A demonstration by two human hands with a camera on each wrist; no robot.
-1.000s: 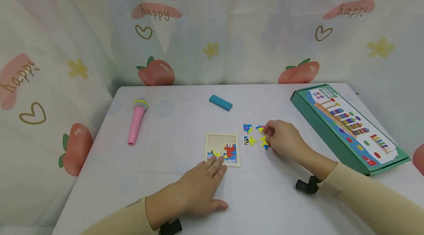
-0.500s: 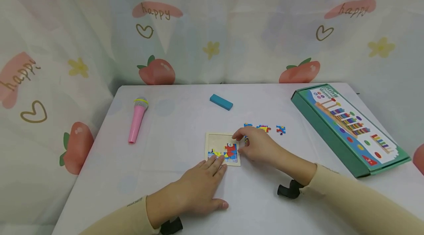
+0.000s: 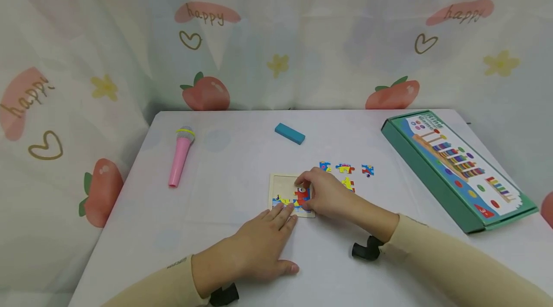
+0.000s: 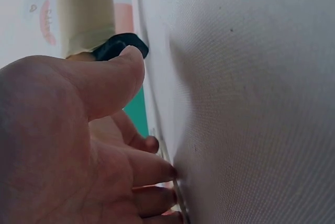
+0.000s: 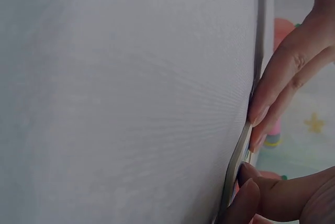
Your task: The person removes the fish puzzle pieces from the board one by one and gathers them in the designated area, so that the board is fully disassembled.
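A small square wooden puzzle tray (image 3: 281,183) lies on the table, partly filled along its bottom and right with colourful pieces (image 3: 300,195). My left hand (image 3: 263,243) rests flat with straight fingers on the tray's near edge, thumb spread out to the side. Over the tray's right side, my right hand (image 3: 329,193) has its thumb and index finger curled in a pinch on a puzzle piece, mostly hidden by the fingers. The right wrist view shows its thumb and finger (image 5: 246,195) close together, right at the tray's rim. Several loose puzzle pieces (image 3: 345,168) lie right of the tray.
A blue block (image 3: 290,133) lies behind the tray. The pink toy microphone (image 3: 179,160) is at the left, and a large green toy box (image 3: 458,167) stands at the right. A patterned curtain (image 3: 302,38) hangs behind the table.
My right hand has moved left from the loose pieces, past the tray's right edge to over the tray. My left hand has stayed put on the tray.
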